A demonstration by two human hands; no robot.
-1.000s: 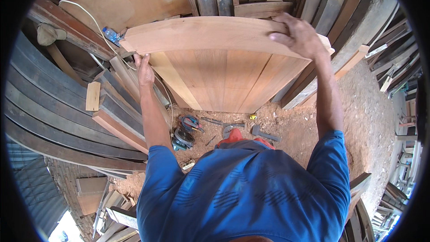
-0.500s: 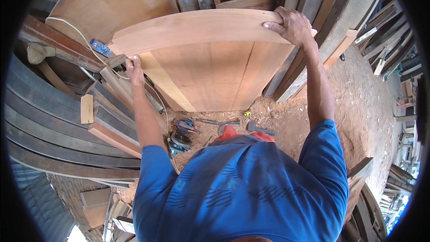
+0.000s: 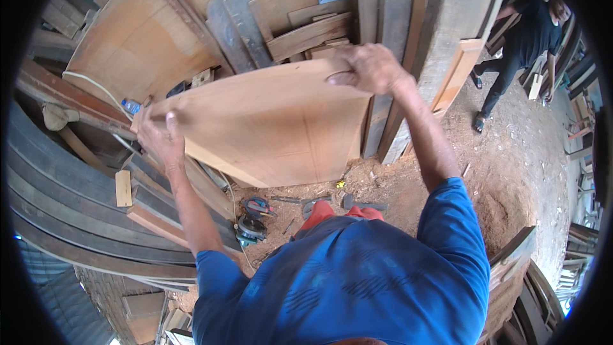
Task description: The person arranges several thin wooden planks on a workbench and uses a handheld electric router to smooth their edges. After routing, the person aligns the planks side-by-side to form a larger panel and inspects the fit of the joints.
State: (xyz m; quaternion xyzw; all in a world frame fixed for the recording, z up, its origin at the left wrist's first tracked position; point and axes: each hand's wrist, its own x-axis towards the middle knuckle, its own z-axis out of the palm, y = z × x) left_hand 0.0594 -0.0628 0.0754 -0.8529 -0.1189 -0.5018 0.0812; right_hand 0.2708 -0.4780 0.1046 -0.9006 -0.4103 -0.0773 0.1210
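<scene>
A large wooden panel [image 3: 274, 144] with a pale curved board [image 3: 255, 92] along its top stands in front of me, its lower end down at the sawdust floor. My left hand [image 3: 163, 140] grips the left end of that board, thumb raised on the near side and fingers round the end. At the right end, my right hand [image 3: 377, 70] is closed over the top edge, thumb against the near face. Both hands are somewhat blurred, and the fingertips behind the wood are hidden.
A circular saw [image 3: 250, 229] and a hammer [image 3: 364, 203] lie on the floor by my feet. Long curved timbers [image 3: 83, 198] are stacked at left. Upright planks [image 3: 389, 57] lean behind the panel. A person in dark clothes [image 3: 527, 41] is at the far right.
My left hand has shifted outward onto the board's left end, and the right hand has come slightly lower. The panel appears tilted and blurred. A person has come into view at right.
</scene>
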